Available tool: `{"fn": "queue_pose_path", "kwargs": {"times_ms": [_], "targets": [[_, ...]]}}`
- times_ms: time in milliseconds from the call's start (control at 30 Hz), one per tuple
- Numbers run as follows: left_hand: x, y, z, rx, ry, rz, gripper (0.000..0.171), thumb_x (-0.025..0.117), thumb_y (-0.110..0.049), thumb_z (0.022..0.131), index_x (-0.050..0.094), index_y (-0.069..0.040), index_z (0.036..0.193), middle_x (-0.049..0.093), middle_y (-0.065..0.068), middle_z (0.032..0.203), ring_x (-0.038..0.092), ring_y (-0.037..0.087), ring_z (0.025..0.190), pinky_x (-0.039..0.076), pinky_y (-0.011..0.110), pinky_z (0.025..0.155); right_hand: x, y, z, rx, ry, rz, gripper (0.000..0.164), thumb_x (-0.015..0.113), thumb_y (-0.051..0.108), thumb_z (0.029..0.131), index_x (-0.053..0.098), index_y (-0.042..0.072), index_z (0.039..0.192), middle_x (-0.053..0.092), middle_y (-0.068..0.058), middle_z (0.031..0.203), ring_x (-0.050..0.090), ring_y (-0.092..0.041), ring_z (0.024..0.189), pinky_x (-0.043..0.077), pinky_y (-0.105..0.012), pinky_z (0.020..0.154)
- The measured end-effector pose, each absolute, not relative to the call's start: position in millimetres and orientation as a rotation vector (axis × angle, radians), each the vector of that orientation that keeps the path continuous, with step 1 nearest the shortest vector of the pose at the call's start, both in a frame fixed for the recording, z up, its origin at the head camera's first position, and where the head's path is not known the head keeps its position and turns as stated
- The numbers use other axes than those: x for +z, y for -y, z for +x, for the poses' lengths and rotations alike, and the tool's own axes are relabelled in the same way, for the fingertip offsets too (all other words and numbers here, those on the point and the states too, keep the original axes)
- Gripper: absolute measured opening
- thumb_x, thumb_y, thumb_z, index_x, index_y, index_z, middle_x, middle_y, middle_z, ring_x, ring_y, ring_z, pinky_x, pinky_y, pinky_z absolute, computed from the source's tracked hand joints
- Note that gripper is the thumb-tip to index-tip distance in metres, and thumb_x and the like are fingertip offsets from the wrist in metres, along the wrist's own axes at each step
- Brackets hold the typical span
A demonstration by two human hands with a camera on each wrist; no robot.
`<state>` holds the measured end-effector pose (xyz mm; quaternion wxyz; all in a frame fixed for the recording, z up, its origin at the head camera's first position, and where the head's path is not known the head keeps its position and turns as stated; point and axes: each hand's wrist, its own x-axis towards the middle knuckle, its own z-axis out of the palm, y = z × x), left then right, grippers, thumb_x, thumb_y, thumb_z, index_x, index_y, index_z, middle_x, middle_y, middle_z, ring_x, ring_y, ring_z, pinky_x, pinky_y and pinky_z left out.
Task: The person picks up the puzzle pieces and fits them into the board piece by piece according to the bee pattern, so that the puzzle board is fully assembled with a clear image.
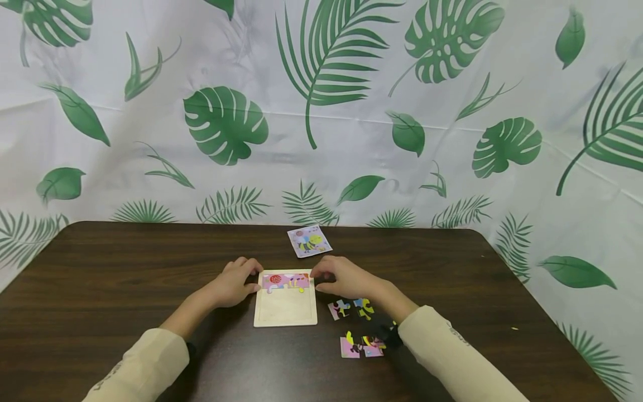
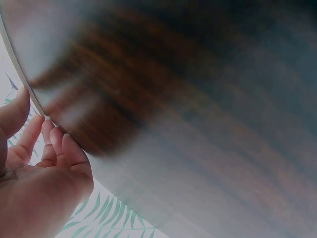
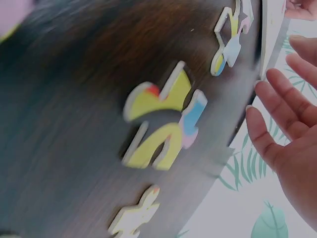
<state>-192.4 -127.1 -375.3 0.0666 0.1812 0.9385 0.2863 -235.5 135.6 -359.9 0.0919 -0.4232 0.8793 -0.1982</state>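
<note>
A pale wooden puzzle tray point(image 1: 285, 308) lies flat on the table, its top row filled with joined pink puzzle pieces point(image 1: 286, 281) and its lower part bare wood. My left hand point(image 1: 233, 283) touches the tray's left edge, thumb and fingertips spread along it. Opposite, my right hand point(image 1: 346, 277) rests its fingertips at the upper right edge, fingers fairly straight in the right wrist view. Neither hand holds a loose piece. Right of the tray lie several loose pieces: a pink and blue piece point(image 1: 339, 309), a yellow and black piece point(image 1: 364, 308) and a pink piece point(image 1: 350, 345) among them.
A square picture card point(image 1: 309, 241) with a bee lies behind the tray. The dark wooden table point(image 1: 150, 268) ends at a white curtain point(image 1: 351, 134) printed with green leaves. My right sleeve point(image 1: 442, 346) passes close to the loose pieces and partly hides that area.
</note>
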Motion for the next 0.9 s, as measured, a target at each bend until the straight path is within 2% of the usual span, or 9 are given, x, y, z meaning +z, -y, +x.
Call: {"fn": "queue_pose_path", "kwargs": {"times_ms": [533,900], "targets": [[-374.6,127.4,-192.7,0.876,-2.824,0.560,0.023,0.061,-0.007,0.087,0.051,-0.003,0.107,0.048,0.013,0.102,0.042,0.035,0.099,0.035,0.050,0.086,-356.0,-173.3,-216.0,-0.516,-2.540,-1.168,0.022,0.069,0.013,0.081,0.065,0.007,0.101,0.057,0.001,0.097,0.053,-0.016,0.089,0.045,-0.032,0.080],[-375.0,127.4,-193.6,0.874,-2.827,0.567,0.023,0.061,-0.007,0.087,0.051,-0.002,0.107,0.048,0.014,0.102,0.043,0.035,0.099,0.035,0.051,0.086,-362.4,-182.6,-205.2,-0.443,-2.582,-1.155,0.025,0.071,0.019,0.080,0.064,0.010,0.102,0.050,0.000,0.108,0.048,-0.019,0.100,0.042,-0.037,0.085]]}}
